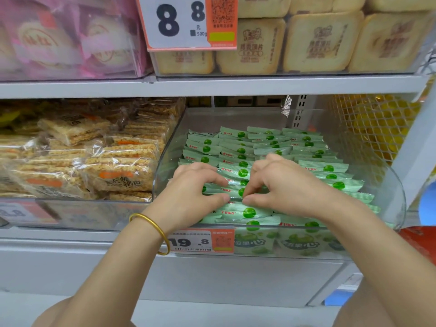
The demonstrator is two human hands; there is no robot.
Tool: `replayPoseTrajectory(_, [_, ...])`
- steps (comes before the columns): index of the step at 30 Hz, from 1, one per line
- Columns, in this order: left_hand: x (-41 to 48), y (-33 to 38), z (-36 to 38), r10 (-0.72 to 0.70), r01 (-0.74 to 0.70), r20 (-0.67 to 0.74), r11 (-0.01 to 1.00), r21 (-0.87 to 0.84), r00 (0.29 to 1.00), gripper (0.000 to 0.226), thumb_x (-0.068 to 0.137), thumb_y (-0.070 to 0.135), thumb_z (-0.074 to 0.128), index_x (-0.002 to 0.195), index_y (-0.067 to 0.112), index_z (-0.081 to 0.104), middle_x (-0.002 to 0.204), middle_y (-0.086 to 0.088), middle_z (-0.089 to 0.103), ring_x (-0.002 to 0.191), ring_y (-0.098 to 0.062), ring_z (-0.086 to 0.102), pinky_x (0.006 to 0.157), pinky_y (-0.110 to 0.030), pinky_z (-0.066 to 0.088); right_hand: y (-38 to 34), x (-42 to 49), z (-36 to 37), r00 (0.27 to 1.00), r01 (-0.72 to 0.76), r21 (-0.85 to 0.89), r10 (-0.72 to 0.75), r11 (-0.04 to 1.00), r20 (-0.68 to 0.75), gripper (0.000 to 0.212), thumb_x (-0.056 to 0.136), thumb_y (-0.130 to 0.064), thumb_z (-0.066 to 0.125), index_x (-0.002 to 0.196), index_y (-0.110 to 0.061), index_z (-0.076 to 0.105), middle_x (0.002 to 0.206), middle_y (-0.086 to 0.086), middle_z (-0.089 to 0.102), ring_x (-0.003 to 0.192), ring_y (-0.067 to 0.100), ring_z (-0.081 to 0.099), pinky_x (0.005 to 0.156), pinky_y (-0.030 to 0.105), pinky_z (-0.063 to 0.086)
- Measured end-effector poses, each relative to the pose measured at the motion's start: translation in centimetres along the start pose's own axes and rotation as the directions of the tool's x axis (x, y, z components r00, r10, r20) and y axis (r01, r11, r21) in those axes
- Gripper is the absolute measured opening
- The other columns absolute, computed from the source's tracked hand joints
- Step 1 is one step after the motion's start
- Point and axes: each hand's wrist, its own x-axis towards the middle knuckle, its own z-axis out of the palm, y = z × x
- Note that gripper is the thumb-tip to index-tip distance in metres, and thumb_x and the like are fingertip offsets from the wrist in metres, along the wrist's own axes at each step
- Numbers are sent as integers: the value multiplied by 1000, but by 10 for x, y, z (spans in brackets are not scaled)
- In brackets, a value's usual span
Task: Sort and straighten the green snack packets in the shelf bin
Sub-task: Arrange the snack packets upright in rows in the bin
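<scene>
- The left hand (195,187), with a gold bangle (153,224) on its wrist, reaches into the clear bin (169,149). Its fingers are curled and its thumb and fingertips pinch the left end of a green packet (236,191).
- The right hand (285,185) mirrors it just beside, fingers curled, pinching the same packet's right end.
- A price tag (193,241) reading 19.8 is clipped to the bin's front wall, below the left wrist.
- The green snack packets (240,151) fill the bin in overlapping rows running front to back; the held one sits in the middle row, near the front.
- Rice cracker packs (118,171) fill the neighbouring bin on the left.
- Yellow mesh (372,128) stands behind the bin's right side.
- Above the shelf board (212,84) are pink packs (70,38), an 8.8 price sign (179,22) and square tan cakes (320,43).
</scene>
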Motion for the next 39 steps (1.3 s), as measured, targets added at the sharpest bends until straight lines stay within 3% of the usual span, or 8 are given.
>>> replayPoseTrajectory(6, [1, -2, -1, 9, -10, 24, 999, 31, 1000, 35, 83, 39, 65, 117, 38, 58, 137, 17, 40, 132, -8, 23, 108, -31, 20, -2, -1, 0, 1000, 8, -46, -7, 999, 9, 30, 85, -54, 55, 93, -31, 73, 86, -10, 54, 91, 13, 38, 79, 30, 36])
replayPoseTrajectory(13, [3, -4, 0, 19, -21, 50, 999, 49, 999, 45, 83, 39, 65, 127, 34, 54, 141, 15, 38, 133, -7, 21, 109, -28, 19, -1, 1, 7, 994, 92, -88, -96, 992, -48, 18, 94, -34, 51, 90, -27, 67, 79, -16, 42, 86, 11, 33, 75, 28, 28])
replayPoseTrajectory(22, [3, -3, -1, 15, -15, 53, 1000, 12, 999, 61, 83, 35, 66, 138, 31, 39, 139, 10, 39, 134, -10, 23, 104, -25, 24, -1, 0, 7, 966, 86, 212, -30, 973, -256, 15, 95, -25, 50, 81, -23, 55, 79, -11, 58, 80, 10, 50, 71, 27, 38])
replayPoseTrajectory(25, [1, 2, -1, 24, -29, -41, 991, -127, 999, 72, 81, 29, 70, 142, 31, 31, 125, 19, 45, 128, -2, 34, 99, -20, 29, -1, 0, 2, 931, 70, 315, 51, 946, -361, 13, 94, -22, 52, 82, -21, 58, 78, -12, 59, 73, 5, 52, 66, 21, 39])
replayPoseTrajectory(28, [2, 9, -1, 90, -133, -133, 926, -354, 987, 49, 87, 16, 64, 129, 30, 44, 114, 18, 62, 110, 6, 53, 93, -17, 42, -2, 1, -3, 867, 108, 428, 126, 897, -482, 11, 92, -17, 56, 83, -19, 62, 80, -12, 62, 79, 1, 54, 69, 13, 41])
replayPoseTrajectory(32, [3, 19, 0, 40, -202, -289, 805, -559, 957, 42, 88, 3, 60, 124, 24, 50, 92, 0, 72, 87, -9, 69, 76, -24, 54, 0, 3, -7, 797, 182, 589, 232, 787, -557, 10, 91, -15, 58, 93, -23, 64, 85, -14, 63, 81, -5, 58, 72, 10, 43])
replayPoseTrajectory(36, [6, 21, -2, -116, -198, -393, 715, -670, 912, 42, 88, 7, 61, 121, 27, 45, 87, -5, 73, 84, -16, 70, 80, -38, 57, 6, -5, -7, 850, 266, 719, 195, 642, -489, 40, 94, -17, 55, 124, -43, 51, 119, -18, 57, 95, 4, 63, 81, 27, 54])
replayPoseTrajectory(39, [7, 20, -2, -164, -197, -391, 655, -730, 905, 42, 89, 10, 61, 121, 29, 41, 86, -7, 73, 84, -24, 70, 81, -46, 55, 4, -10, -6, 897, 253, 686, 100, 682, -430, 42, 94, -17, 53, 126, -44, 50, 127, -24, 52, 79, 4, 59, 71, 25, 53])
